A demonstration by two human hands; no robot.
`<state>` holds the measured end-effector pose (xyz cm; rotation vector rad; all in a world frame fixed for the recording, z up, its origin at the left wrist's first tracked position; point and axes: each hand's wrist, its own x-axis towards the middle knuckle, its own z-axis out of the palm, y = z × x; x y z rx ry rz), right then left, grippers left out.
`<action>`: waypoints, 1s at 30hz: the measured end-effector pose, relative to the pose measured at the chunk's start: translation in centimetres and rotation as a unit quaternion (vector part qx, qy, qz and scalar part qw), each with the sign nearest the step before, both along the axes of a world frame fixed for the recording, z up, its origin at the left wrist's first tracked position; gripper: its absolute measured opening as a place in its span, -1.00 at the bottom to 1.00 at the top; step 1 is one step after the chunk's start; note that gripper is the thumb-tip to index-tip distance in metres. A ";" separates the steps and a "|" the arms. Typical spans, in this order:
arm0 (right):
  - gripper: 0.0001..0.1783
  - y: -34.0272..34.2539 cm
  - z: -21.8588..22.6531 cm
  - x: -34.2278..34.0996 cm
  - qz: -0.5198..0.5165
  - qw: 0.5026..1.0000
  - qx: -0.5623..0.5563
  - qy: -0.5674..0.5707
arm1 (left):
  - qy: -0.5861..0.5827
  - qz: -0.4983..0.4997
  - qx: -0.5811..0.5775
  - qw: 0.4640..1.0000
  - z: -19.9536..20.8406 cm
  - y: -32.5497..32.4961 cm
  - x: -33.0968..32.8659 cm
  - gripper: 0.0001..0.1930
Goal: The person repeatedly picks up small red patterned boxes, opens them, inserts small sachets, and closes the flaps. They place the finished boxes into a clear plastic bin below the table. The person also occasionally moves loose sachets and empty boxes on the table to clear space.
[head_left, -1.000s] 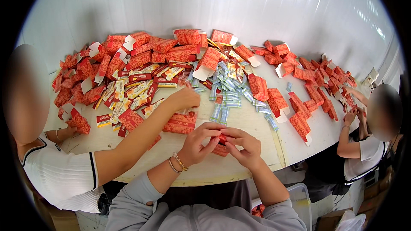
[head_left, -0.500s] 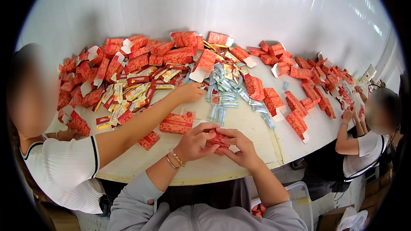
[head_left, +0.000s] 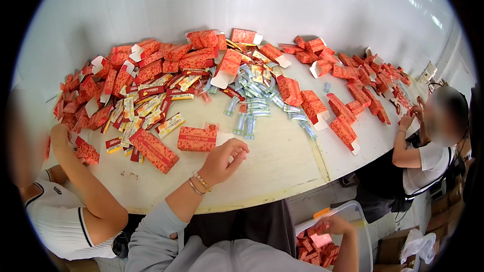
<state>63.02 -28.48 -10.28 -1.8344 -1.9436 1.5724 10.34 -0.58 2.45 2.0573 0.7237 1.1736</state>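
My left hand (head_left: 225, 161) hovers over the front of the table with its fingers loosely curled, the thumb apart from them, and nothing visible in it. Just beyond it lies a red patterned carton (head_left: 197, 139), with a small clear-and-red packet (head_left: 212, 126) at its far edge. To the right and low, my right hand (head_left: 330, 225) is over a clear plastic bin (head_left: 367, 242) that holds several small red boxes (head_left: 313, 253). Blur hides its fingers, and a pale pink patch (head_left: 321, 240) shows just below them.
Red cartons (head_left: 151, 72) with white flaps pile up along the wall. Yellow-and-red snack packets (head_left: 148, 106) and blue-white sachets (head_left: 258, 107) lie before them. A co-worker's bent arm (head_left: 96, 184) is close on the left; another person (head_left: 421, 158) works at the far right.
Both my hands were around a small red box before me; my right hand has gone down to the bin, my left remains over the table. The left co-worker's outstretched arm has drawn back.
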 end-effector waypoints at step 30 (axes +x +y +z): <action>-0.20 37.3 16.2 -41.7 0.251 0.872 0.417 0.053 | 0.054 0.011 0.185 0.981 -1.6 -0.4 -1.3 -0.72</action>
